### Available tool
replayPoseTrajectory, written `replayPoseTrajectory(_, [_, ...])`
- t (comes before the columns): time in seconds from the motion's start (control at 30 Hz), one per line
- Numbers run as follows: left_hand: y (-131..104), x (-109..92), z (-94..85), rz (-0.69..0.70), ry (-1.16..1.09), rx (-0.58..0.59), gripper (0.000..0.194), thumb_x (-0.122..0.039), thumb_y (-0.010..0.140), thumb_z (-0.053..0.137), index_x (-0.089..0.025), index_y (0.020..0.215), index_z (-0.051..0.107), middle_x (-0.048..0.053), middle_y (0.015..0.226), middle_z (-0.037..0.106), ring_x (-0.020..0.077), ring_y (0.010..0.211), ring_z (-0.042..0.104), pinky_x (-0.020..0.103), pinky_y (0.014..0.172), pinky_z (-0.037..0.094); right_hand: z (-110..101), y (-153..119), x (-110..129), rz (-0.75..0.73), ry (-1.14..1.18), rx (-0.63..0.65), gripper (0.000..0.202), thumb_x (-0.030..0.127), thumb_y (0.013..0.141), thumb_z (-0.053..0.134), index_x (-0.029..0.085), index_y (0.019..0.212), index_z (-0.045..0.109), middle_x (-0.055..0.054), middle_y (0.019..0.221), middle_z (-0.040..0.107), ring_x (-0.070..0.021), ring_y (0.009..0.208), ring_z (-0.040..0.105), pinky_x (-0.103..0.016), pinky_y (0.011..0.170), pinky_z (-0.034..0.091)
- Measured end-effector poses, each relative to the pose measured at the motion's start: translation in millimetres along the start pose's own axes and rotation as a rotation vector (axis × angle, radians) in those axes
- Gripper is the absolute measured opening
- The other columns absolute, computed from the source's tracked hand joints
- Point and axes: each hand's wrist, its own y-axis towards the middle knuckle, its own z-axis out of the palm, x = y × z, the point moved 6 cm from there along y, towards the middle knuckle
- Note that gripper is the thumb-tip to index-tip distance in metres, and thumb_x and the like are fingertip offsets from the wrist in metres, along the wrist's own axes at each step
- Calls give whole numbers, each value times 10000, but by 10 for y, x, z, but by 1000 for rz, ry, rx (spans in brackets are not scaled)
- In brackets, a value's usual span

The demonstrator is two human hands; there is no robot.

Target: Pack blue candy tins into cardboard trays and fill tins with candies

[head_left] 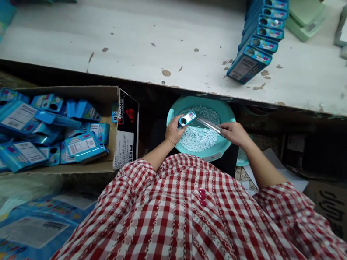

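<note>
A small blue box [187, 119] with a dark round hole is held in my left hand [174, 130], whose fingers are wrapped round its left end. My right hand [234, 133] grips the lower right end of a clear, shiny scoop-like tool [209, 125]; the tool's other end points at the right end of the box. Both hands are over a turquoise basin [228, 114], which holds many small white pieces [199, 138]. Whether anything lies inside the tool is too small to tell.
A cardboard carton [119, 150] piled with blue boxes [18, 116] stands at the left. Beyond the basin runs a worn white table [145, 41], bearing a row of blue boxes [248, 62] and a pale green case [305, 12]. Blue packaging [31, 233] lies at the lower left.
</note>
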Motion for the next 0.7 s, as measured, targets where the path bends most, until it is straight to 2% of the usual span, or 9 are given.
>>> replayPoseTrajectory(0.07, [0, 0, 0, -1, -5, 2, 380, -357, 809, 603, -199, 1149, 542, 73, 1131, 638, 214, 1064, 596, 353, 933, 474, 344, 170, -77, 50, -63, -1, 388, 222, 847, 400, 169, 1147, 640, -80, 983, 694, -204, 880, 621, -252, 705, 422])
replayPoseTrajectory(0.17, [2, 18, -2, -10, -10, -3, 390, -349, 801, 612, -196, 1151, 531, 78, 1142, 634, 212, 1056, 602, 342, 920, 482, 848, 387, 79, 20, -232, 79, 424, 145, 884, 339, 151, 1245, 560, -154, 1149, 628, -235, 1007, 591, -287, 784, 433])
replayPoseTrajectory(0.23, [7, 32, -5, -24, -5, -9, 392, -338, 794, 619, -197, 1148, 527, 75, 1141, 634, 208, 1054, 604, 333, 916, 484, 1085, 459, 223, -48, -262, 152, 418, 114, 888, 330, 148, 1233, 565, -165, 1151, 623, -234, 1055, 571, -285, 824, 429])
replayPoseTrajectory(0.3, [14, 32, -8, -27, -3, -12, 390, -334, 793, 618, -196, 1146, 526, 73, 1144, 632, 206, 1059, 602, 327, 919, 482, 1212, 489, 282, -95, -237, 208, 382, 114, 880, 374, 169, 1171, 615, -143, 1123, 645, -224, 1064, 573, -273, 856, 422])
replayPoseTrajectory(0.4, [28, 13, -15, -20, -12, -9, 390, -337, 796, 613, -188, 1145, 525, 76, 1156, 627, 206, 1059, 603, 319, 915, 482, 1272, 509, 191, -123, -191, 285, 319, 142, 840, 480, 210, 1078, 681, -95, 1078, 680, -218, 1029, 604, -253, 848, 435])
replayPoseTrajectory(0.53, [36, 8, -17, -27, -5, -4, 389, -340, 792, 619, -195, 1141, 526, 72, 1156, 630, 207, 1051, 607, 313, 904, 485, 1212, 488, -8, -142, -92, 328, 317, 182, 821, 534, 245, 1092, 684, -28, 1107, 682, -189, 1038, 613, -223, 845, 449])
replayPoseTrajectory(0.63, [34, 12, -12, -19, -8, -13, 378, -337, 794, 616, -192, 1132, 530, 75, 1144, 634, 207, 1044, 610, 314, 901, 487, 1049, 385, -100, -148, 31, 302, 321, 169, 814, 534, 217, 1094, 683, -28, 1110, 680, -173, 1021, 620, -232, 855, 455])
replayPoseTrajectory(0.7, [30, 12, -9, -8, -14, -19, 370, -331, 798, 610, -184, 1129, 531, 78, 1141, 635, 205, 1045, 610, 316, 903, 485, 865, 288, -141, -140, 172, 245, 310, 153, 785, 552, 183, 1056, 699, -49, 1068, 696, -180, 983, 633, -253, 853, 462])
